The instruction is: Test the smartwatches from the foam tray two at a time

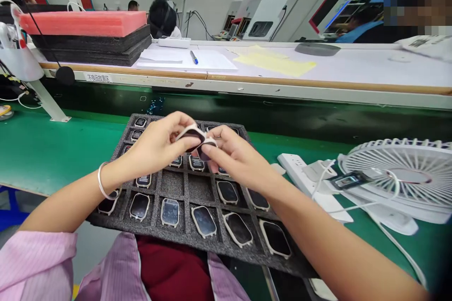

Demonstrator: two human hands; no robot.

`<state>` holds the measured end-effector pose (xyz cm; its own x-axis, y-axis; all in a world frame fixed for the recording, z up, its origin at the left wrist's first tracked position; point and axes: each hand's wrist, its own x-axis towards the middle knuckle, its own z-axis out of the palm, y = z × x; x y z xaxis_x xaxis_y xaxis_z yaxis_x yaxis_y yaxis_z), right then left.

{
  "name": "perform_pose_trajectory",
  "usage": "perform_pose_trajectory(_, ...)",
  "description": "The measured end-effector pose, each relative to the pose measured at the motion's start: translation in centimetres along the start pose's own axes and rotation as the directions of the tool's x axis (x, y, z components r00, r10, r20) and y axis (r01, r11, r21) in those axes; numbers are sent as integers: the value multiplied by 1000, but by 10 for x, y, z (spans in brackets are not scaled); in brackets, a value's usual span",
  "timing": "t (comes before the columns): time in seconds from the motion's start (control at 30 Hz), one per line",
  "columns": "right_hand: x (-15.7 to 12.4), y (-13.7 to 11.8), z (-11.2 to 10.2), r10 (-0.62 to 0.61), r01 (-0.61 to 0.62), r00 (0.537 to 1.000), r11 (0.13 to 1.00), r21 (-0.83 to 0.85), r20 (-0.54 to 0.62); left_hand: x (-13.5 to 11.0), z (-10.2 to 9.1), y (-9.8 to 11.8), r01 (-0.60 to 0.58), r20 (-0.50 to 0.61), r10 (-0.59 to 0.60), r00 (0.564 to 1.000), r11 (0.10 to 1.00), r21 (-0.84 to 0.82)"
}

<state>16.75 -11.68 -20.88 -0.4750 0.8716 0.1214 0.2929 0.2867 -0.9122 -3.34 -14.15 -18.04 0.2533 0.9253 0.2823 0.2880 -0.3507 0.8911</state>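
My left hand [155, 146] and my right hand [235, 155] meet above a black foam tray [178, 183], and together they pinch two small watch cases [197, 141] with dark screens and pale rims. Left fingers curl over the top case; right fingertips press on the lower one. The tray's pockets hold several more watch cases [204, 221], mostly in the near rows. A silver bangle [102, 183] circles my left wrist.
A white fan [399, 174] lies flat at right, with a power strip [300, 169] and white cables beside it. Stacked black and pink foam [84, 33] sits on the raised shelf behind, with papers and a pen. Other people sit beyond the shelf.
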Motion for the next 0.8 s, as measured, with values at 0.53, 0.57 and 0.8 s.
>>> perform_pose_trajectory(0.53,-2,44,34,184,-305,952,579,756,244,-7,17,-55,227,-92,-224,970,973,30)
perform_pose_trajectory(0.57,-1,45,33,178,-300,954,575,761,242,-8,16,-54,221,-83,-216,973,974,54)
perform_pose_trajectory(0.8,-3,44,30,122,-252,967,551,795,222,-13,18,-53,190,-74,-182,980,974,122)
